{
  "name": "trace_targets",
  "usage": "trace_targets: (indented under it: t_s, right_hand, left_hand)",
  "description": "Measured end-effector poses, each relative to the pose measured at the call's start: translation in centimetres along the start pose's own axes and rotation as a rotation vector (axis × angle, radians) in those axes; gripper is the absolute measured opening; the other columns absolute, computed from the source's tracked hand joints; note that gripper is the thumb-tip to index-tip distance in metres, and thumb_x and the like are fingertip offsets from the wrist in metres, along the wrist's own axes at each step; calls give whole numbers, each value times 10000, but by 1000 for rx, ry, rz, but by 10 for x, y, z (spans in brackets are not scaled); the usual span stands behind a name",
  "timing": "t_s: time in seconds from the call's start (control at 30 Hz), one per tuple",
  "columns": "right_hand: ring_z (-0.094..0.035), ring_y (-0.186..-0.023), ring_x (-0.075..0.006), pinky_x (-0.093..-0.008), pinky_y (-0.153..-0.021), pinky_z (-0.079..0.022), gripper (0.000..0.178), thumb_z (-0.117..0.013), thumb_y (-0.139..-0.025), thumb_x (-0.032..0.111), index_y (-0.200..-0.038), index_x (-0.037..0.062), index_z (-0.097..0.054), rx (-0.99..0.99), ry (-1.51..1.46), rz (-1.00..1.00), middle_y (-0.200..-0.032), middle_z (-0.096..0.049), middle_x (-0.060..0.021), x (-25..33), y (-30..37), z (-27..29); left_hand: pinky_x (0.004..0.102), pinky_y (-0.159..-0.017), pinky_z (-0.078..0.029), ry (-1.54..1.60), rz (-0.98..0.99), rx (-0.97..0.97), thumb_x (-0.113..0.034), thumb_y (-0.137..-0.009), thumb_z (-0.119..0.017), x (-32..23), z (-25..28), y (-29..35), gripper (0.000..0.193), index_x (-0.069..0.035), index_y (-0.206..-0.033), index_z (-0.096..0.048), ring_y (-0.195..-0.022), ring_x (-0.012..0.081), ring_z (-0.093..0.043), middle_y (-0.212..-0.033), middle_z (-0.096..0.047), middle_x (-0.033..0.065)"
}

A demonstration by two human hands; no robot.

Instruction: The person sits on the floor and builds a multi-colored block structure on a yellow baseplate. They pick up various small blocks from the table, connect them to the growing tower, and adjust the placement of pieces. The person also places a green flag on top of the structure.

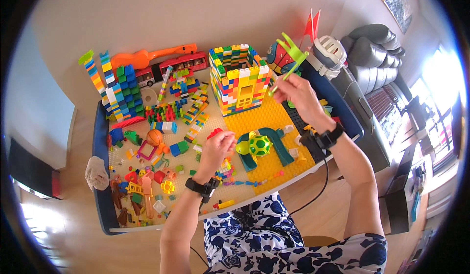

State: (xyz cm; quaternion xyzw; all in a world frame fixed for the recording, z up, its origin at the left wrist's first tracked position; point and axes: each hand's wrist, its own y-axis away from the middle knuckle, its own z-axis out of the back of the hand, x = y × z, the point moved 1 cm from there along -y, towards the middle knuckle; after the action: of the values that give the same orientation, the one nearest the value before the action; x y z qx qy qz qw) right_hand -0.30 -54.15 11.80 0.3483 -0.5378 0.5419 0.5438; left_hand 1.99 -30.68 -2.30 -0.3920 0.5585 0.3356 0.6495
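My right hand is raised near the table's far right part, fingers closed around the thin handle of a light green plastic stick with a pronged, fork-like head. The head points up and away. My left hand hovers over the middle of the table with its fingers curled together; whether anything is in them is hidden. A red piece shows just behind its knuckles. To its right, a green and yellow toy turtle sits beside a dark teal curved slide track on the yellow baseplate.
A tall multicoloured brick tower stands at the back middle. Farther left are a stepped brick build, an orange toy guitar and a red toy bus. Loose toys crowd the left half. A blue rim edges the table; a grey sofa stands right.
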Motion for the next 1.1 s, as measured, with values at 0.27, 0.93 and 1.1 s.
trace_targets:
  t_s: [0.27, 0.93, 1.1]
  right_hand:
    - [-583, -678, -111, -236, -636, -458, 129, -539, -876, 92, -805, -13, -566, 37, 175, 117, -696, -596, -50, -15, -69, 7]
    - [-596, -774, -122, -273, -701, -456, 173, -622, -823, 125, -913, -22, -622, -10, 640, 160, -811, -650, -69, -22, -112, -30]
    - [-594, -766, -122, -272, -702, -455, 173, -622, -821, 123, -906, -27, -617, -7, 660, 159, -807, -648, -72, -19, -113, -31]
  left_hand:
    - [269, -603, -511, -347, -251, -77, -107, -887, -557, 13, -10, 13, 161, 11, -983, -612, -696, 165, -657, -795, -668, 104]
    - [233, -635, -504, -140, -46, 13, -129, -914, -529, 11, -9, 15, 201, 32, -1008, -603, -718, 122, -635, -797, -660, 88]
    - [235, -634, -506, -161, -46, 11, -130, -915, -526, 9, -8, 16, 203, 31, -1009, -604, -720, 129, -638, -802, -662, 90]
